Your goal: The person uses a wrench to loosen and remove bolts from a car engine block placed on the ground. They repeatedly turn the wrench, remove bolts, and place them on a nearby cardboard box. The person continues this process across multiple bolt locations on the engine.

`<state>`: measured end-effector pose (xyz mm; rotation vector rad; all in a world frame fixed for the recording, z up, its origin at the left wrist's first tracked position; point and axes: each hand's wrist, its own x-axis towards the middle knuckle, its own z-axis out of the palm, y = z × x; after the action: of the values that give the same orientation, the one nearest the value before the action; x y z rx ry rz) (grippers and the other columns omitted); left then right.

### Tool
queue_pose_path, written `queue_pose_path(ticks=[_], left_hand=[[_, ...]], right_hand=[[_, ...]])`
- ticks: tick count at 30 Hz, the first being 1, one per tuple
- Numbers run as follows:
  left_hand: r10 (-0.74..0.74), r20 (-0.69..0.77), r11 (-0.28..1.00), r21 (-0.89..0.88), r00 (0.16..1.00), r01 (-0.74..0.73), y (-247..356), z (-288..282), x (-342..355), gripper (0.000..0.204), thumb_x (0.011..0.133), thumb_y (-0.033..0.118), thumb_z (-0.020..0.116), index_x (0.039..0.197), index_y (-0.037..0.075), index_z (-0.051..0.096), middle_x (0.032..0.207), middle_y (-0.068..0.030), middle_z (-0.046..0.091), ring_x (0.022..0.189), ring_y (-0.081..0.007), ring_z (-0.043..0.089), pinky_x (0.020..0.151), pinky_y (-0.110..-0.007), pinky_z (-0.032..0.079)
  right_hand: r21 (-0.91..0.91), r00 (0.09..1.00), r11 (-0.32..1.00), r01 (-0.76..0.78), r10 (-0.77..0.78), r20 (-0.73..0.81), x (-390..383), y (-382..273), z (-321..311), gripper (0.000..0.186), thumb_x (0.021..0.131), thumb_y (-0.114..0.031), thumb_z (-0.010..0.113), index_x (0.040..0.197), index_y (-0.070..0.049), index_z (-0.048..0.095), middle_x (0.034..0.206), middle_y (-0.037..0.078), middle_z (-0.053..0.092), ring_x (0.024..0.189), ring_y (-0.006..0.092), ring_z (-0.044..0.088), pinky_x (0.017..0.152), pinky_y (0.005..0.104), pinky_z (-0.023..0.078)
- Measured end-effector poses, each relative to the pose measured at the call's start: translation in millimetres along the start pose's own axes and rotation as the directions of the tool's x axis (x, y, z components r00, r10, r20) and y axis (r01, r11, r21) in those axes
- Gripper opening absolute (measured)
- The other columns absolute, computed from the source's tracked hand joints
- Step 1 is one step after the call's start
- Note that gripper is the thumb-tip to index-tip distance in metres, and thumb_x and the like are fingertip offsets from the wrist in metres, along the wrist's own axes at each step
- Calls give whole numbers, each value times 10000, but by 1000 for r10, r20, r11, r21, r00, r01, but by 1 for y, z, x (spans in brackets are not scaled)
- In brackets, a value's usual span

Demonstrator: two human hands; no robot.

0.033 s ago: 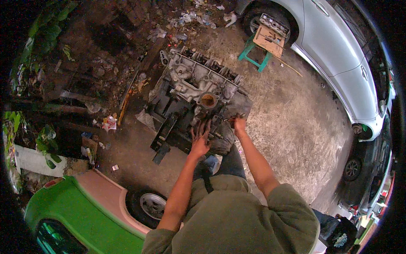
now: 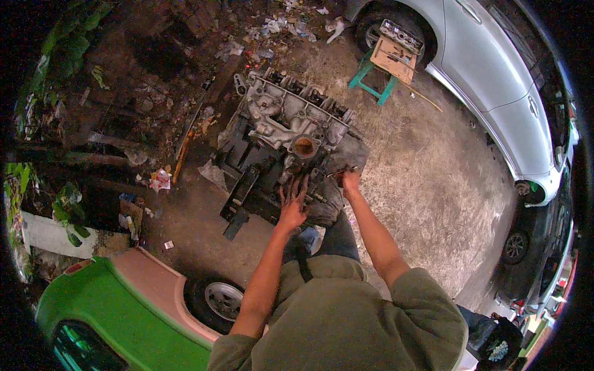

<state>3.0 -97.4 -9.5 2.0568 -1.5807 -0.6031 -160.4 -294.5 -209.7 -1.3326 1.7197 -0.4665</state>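
In front of me, close to my legs, stands a greasy engine [image 2: 281, 114] with its valve gear exposed along the far top side. A pale metal intake manifold [image 2: 266, 111] runs along it, ending near me in a round flanged opening [image 2: 304, 146] with a rusty brown inside. My left hand [image 2: 294, 207] rests palm down on the dark near side of the engine, its blackened fingers spread. At the engine's near right corner, my right hand [image 2: 350, 183] is closed round a slim metal tool [image 2: 337, 175]; its exact kind is hard to make out.
A green stool [image 2: 380, 93] carries a board with a metal part [image 2: 401, 37] at the far right. A silver car [image 2: 495, 80] stands along the right, a green and pink car [image 2: 142, 297] at the near left. Litter [image 2: 278, 28] and dark soil lie at the far left.
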Motion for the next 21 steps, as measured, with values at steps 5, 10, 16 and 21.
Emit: queue_pose_path(ticks=[5, 10, 16, 21], left_hand=[[-8, 10, 1000, -5, 1000, 9, 1, -1, -1, 973, 748, 205, 711, 1516, 231, 115, 1528, -113, 202, 1425, -345, 134, 1105, -620, 58], [-25, 19, 1000, 6, 1000, 25, -3, 3, 0, 964, 750, 240, 709, 1515, 220, 123, 1532, -120, 195, 1423, -347, 137, 1102, -623, 46], [-15, 50, 1000, 3, 999, 15, -8, 7, 0, 947, 756, 251, 702, 1514, 198, 138, 1527, -133, 201, 1412, -357, 167, 1105, -619, 40], [19, 8, 1000, 8, 1000, -19, -4, 2, -2, 978, 739, 222, 720, 1516, 196, 128, 1521, -138, 209, 1407, -369, 174, 1112, -605, 42]], right_hand=[[124, 999, 991, 40, -44, 29, 35, 37, 25, 283, 797, -243, 554, 797, 16, 669, 984, 253, 629, 908, 420, 603, 797, 487, 475], [209, 992, 975, 72, -92, 90, 40, 47, 39, 322, 814, -250, 501, 939, -1, 662, 957, 238, 637, 955, 415, 584, 814, 500, 459], [26, 969, 972, 232, -233, 76, 22, 37, 29, 344, 848, -252, 483, 1033, -10, 641, 955, 227, 644, 921, 398, 598, 837, 481, 457], [38, 988, 993, 114, -117, 99, 0, 10, 16, 392, 868, -266, 504, 1155, -7, 569, 971, 222, 654, 844, 395, 624, 834, 462, 480]])
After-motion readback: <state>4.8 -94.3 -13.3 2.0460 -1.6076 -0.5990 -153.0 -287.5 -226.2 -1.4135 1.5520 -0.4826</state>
